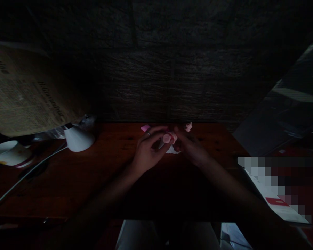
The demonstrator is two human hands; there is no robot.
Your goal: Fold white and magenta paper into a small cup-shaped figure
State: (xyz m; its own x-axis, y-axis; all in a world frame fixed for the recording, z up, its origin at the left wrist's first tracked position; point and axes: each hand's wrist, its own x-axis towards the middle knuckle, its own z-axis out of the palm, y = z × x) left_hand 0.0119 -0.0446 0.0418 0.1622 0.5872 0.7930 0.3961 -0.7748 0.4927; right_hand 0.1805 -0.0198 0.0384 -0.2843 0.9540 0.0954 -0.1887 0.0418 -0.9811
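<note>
Between the fingers of both hands is a small pink clay-like piece (pixel 167 138) with a rounded end facing me; its exact kind is unclear in the dim light. My left hand (pixel 148 152), with a ring on one finger, pinches it from the left. My right hand (pixel 191 147) closes on it from the right, thumb and fingers bent. A crumpled white thing (pixel 173 150), like tissue or a wrapper, lies just below the piece. Behind the left fingers sits a bright pink piece (pixel 145 128). A small light pink figure (pixel 189 126) stands beyond the right hand.
On the left of the wooden table (pixel 106 166) are a white cone-shaped object (pixel 79 139), a pale cable (pixel 28 177) and a paper cup (pixel 10 152) lying tilted. A newsprint-patterned bag (pixel 31 93) stands behind them. A dark brick-patterned wall (pixel 169 76) closes the back.
</note>
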